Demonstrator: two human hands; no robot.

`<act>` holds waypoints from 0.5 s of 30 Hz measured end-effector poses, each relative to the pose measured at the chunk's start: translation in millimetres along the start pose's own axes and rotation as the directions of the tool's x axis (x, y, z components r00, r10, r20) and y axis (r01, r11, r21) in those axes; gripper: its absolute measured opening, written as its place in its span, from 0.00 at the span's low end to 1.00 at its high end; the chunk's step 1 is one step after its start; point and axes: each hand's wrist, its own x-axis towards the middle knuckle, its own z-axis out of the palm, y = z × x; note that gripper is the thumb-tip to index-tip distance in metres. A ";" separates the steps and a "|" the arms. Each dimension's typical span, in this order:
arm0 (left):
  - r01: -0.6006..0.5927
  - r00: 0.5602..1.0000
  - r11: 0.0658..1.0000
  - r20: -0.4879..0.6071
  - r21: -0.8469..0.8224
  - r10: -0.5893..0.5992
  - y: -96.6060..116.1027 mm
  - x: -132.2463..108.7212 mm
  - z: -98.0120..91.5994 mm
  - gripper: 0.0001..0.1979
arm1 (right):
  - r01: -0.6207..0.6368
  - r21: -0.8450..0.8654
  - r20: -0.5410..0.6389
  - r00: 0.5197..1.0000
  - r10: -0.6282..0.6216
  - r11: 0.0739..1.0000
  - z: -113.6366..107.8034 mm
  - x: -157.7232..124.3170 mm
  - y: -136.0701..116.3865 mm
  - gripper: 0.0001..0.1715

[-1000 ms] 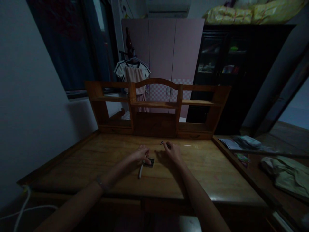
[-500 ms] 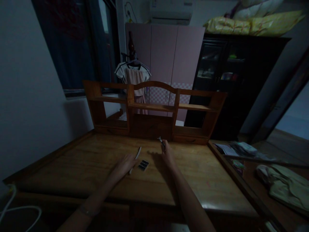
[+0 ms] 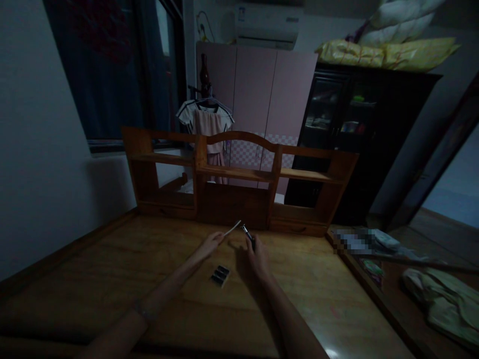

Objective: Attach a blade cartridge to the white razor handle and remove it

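Note:
My left hand (image 3: 210,245) is raised over the wooden desk (image 3: 112,279) and pinches a thin white stick-like part (image 3: 232,229) that points up and to the right. My right hand (image 3: 257,255) is closed on a small dark tool with a metal tip (image 3: 245,230). The white part's end and the metal tip meet or nearly meet above the desk. A small dark flat pack (image 3: 220,274) lies on the desk just below and between the two hands. The room is dim, so fine detail is lost.
A wooden shelf unit (image 3: 239,172) stands along the desk's far edge. A lower table at the right holds papers (image 3: 355,239) and cloth (image 3: 441,294). Behind are a pink wardrobe (image 3: 258,99), hanging clothes (image 3: 205,122) and a dark cabinet (image 3: 359,124).
My left hand picked the white stick up from the desk and raised it toward the right hand's tool. The dark pack stayed on the desk. The camera tilted upward.

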 end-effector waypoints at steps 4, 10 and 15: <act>-0.031 0.999 0.996 -0.011 -0.088 0.030 -23.9 2.6 4.5 0.16 | -0.004 0.060 0.026 1.000 0.002 0.998 0.0 1.1 -1.2 0.18; -0.157 0.987 0.966 -0.050 -0.203 0.149 -44.1 7.3 0.8 0.17 | -0.062 0.221 0.036 0.998 0.055 0.973 -8.2 2.6 -7.1 0.25; -0.210 0.977 0.940 -0.092 -0.271 0.192 -43.0 7.5 -1.4 0.23 | -0.072 0.210 0.004 0.997 0.073 0.975 -15.0 3.1 -9.3 0.26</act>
